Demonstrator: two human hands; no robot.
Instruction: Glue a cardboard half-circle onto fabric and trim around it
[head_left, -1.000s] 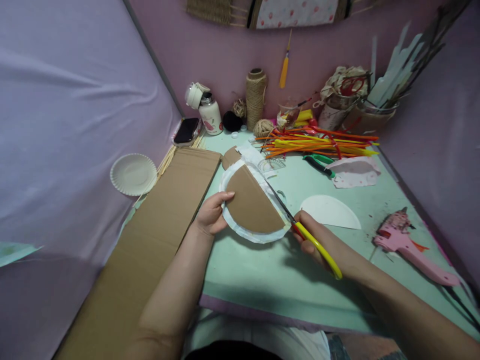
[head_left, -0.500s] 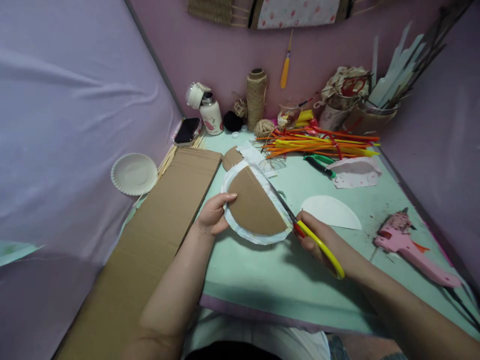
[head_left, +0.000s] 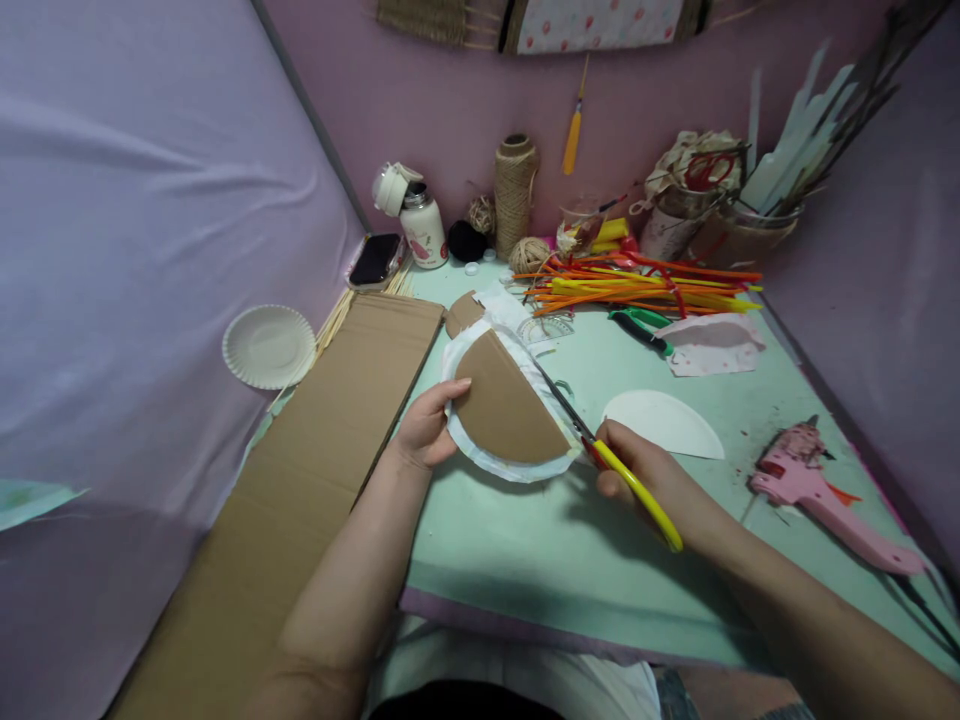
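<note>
A brown cardboard half-disc [head_left: 510,405] with a pale fabric border is tilted above the mint-green table. My left hand [head_left: 433,422] grips its left edge, thumb on the cardboard face. My right hand [head_left: 634,470] is closed on scissors with yellow and red handles [head_left: 641,497]. Their blades lie along the straight fabric edge on the right of the half-disc; whether they are parted is hard to tell. Just beyond my right hand, a white half-disc [head_left: 664,422] lies flat on the table.
A long cardboard sheet [head_left: 322,420] covers the left side. At the right lies a pink glue gun [head_left: 825,500]. Behind are green-handled pliers [head_left: 641,330], orange and yellow sticks [head_left: 637,290], a twine spool [head_left: 514,200], a bottle [head_left: 425,232] and a phone [head_left: 376,260].
The fabric-edged half-disc has shifted slightly upward in my left hand. My right hand and the scissors have moved a little, the yellow handle now slightly higher and further left.
</note>
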